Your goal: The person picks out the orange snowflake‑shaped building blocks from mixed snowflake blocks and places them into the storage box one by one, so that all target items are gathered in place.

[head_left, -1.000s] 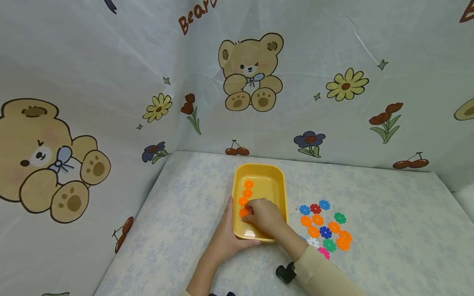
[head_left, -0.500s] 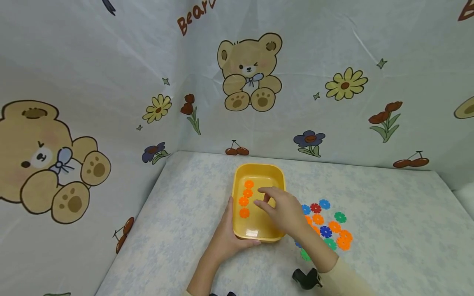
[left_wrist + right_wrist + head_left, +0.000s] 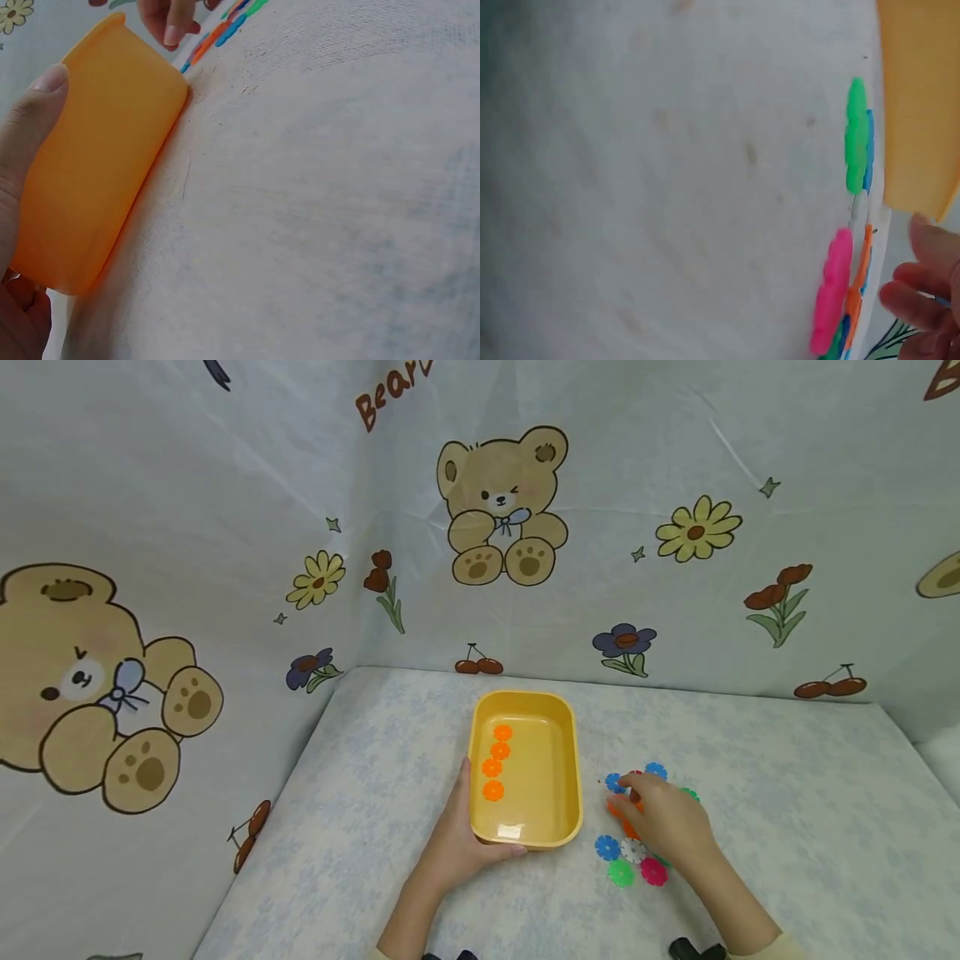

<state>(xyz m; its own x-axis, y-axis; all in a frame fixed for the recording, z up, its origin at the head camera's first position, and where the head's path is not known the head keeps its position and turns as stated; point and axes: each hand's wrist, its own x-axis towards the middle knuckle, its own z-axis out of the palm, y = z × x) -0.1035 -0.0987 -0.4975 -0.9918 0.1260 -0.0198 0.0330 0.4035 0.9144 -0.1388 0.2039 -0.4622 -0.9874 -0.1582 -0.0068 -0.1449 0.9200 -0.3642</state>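
Observation:
On the left side of the yellow tray, my left hand grips its near left corner, thumb along the near edge. Inside lie several orange flower-shaped discs in an uneven column. My right hand is over the pile right of the tray, thumb and fingers parted above orange discs, some of which it covers. In the left wrist view the left hand holds the tray wall. The right wrist view has the right hand beside the discs, its fingers bent and apart from the thumb.
Around the right hand lie blue, white, light green and pink discs. A patterned cloth wall rises behind the table and at its left.
My right hand has moved right, from the orange column inside the tray to the pile outside it. The left hand and the tray have stayed in place.

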